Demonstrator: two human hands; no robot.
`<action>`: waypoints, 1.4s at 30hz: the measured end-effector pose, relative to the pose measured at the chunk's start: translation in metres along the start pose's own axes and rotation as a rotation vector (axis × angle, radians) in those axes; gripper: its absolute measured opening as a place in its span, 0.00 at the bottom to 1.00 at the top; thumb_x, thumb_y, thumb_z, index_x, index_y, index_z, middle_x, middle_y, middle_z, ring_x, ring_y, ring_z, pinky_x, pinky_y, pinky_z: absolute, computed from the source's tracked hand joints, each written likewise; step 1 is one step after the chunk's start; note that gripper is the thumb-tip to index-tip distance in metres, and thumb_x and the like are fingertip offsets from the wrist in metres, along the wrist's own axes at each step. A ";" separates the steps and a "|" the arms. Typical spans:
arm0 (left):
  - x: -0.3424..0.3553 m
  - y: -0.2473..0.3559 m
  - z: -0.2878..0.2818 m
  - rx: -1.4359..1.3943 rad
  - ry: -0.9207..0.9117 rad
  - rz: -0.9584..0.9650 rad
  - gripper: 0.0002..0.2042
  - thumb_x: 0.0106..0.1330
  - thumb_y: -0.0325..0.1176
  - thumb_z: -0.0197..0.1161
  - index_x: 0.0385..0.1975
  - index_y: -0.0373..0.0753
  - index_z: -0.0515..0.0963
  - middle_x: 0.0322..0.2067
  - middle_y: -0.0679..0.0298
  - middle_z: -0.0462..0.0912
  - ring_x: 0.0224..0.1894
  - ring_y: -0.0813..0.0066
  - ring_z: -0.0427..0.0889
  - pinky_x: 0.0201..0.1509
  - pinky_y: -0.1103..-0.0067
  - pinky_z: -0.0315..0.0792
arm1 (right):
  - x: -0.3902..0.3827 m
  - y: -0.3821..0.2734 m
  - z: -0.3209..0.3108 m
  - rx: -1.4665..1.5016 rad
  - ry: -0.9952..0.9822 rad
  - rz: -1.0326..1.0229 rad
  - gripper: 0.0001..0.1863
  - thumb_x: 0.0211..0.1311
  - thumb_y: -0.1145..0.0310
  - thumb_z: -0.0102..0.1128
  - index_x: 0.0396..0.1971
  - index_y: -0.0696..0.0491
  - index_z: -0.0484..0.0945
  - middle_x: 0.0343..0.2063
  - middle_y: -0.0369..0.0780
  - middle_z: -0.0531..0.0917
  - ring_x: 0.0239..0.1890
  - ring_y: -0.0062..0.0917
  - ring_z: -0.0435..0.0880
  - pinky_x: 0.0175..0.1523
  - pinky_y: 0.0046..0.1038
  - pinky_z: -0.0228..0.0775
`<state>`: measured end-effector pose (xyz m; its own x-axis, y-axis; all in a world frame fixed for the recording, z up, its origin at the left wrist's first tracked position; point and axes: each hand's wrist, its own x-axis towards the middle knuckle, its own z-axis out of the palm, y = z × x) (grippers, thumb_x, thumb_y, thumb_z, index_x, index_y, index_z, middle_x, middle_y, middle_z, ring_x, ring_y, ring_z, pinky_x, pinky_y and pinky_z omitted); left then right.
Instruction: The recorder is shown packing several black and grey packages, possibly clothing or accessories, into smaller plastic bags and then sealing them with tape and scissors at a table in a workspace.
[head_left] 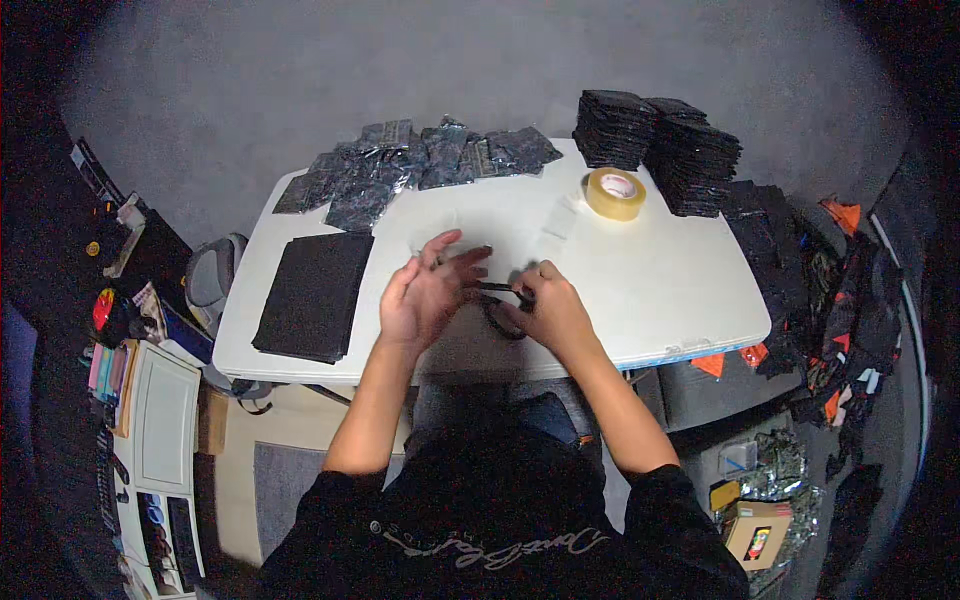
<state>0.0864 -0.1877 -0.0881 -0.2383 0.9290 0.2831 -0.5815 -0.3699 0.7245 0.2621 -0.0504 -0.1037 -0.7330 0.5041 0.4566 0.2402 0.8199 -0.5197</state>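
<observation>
My right hand (548, 305) is closed, its fingers pinching a thin black looped strap (503, 322) above the near middle of the white table (660, 290). Part of the strap is hidden behind that hand, so its exact kind does not show. My left hand (428, 300) faces it with fingers spread and slightly blurred; the strap's other end reaches close to its fingertips. Whether they touch it I cannot tell. Left of my left hand lies a flat stack of black sheets (312, 297). Beyond my right hand stands a roll of clear yellowish tape (614, 194).
Dark items in clear plastic bags (365, 180) pile along the far left edge. Tall black stacks (690, 160) fill the far right corner. Black and orange cloth (840, 290) heaps beyond the right edge. A white cabinet (163, 405) stands left; a cardboard box (757, 535) sits lower right.
</observation>
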 end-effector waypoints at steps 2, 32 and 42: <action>0.002 -0.008 0.010 -0.018 -0.009 -0.017 0.33 0.70 0.57 0.46 0.69 0.41 0.59 0.65 0.44 0.68 0.59 0.52 0.74 0.61 0.62 0.67 | -0.003 0.001 -0.007 0.152 0.010 0.051 0.16 0.50 0.72 0.72 0.40 0.57 0.81 0.36 0.47 0.82 0.37 0.38 0.85 0.43 0.34 0.78; 0.080 -0.125 0.118 0.547 -0.261 -0.194 0.38 0.65 0.65 0.56 0.61 0.34 0.67 0.51 0.52 0.80 0.49 0.66 0.79 0.53 0.73 0.69 | -0.222 0.192 -0.125 0.780 0.929 0.442 0.04 0.61 0.77 0.67 0.36 0.59 0.83 0.29 0.35 0.86 0.31 0.13 0.82 0.39 0.16 0.73; 0.155 -0.233 0.146 0.485 -0.386 -0.322 0.22 0.77 0.47 0.48 0.56 0.34 0.72 0.38 0.59 0.81 0.42 0.71 0.80 0.48 0.76 0.73 | -0.224 0.231 -0.113 0.859 0.971 0.516 0.04 0.63 0.76 0.67 0.35 0.59 0.82 0.29 0.31 0.84 0.31 0.10 0.79 0.38 0.14 0.70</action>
<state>0.2992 0.0434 -0.1215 0.2333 0.9616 0.1449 -0.1426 -0.1135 0.9833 0.5536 0.0560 -0.2447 0.1317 0.9691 0.2087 -0.3758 0.2436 -0.8941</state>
